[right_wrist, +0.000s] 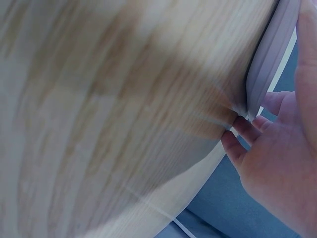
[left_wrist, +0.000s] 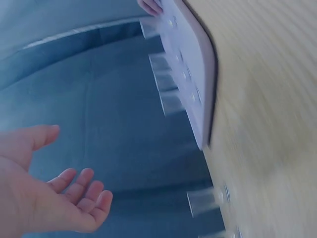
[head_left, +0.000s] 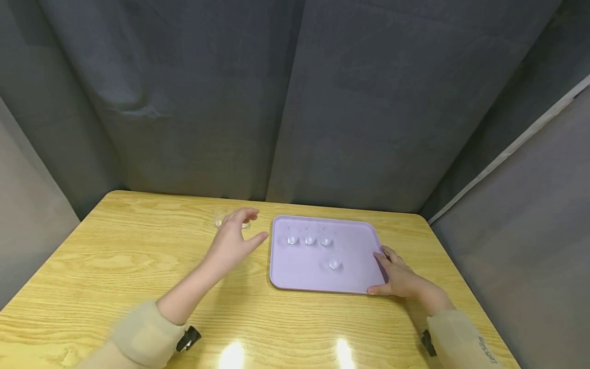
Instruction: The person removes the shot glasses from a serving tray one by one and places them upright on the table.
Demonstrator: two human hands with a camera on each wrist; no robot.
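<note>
A wooden table [head_left: 138, 266] stands before grey curtains [head_left: 295, 102]; left hand [head_left: 232, 241] spread, right hand [head_left: 398, 277] gripping the lilac tray [head_left: 299, 271].

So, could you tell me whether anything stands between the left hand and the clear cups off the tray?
Nothing visible does: the left hand hovers open right beside the clear cups on the table, with only air between.

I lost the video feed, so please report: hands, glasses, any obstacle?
Left hand open, reaching to small clear glasses on wooden table. Right hand holds lilac plastic tray edge. No obstacle seen.
</note>
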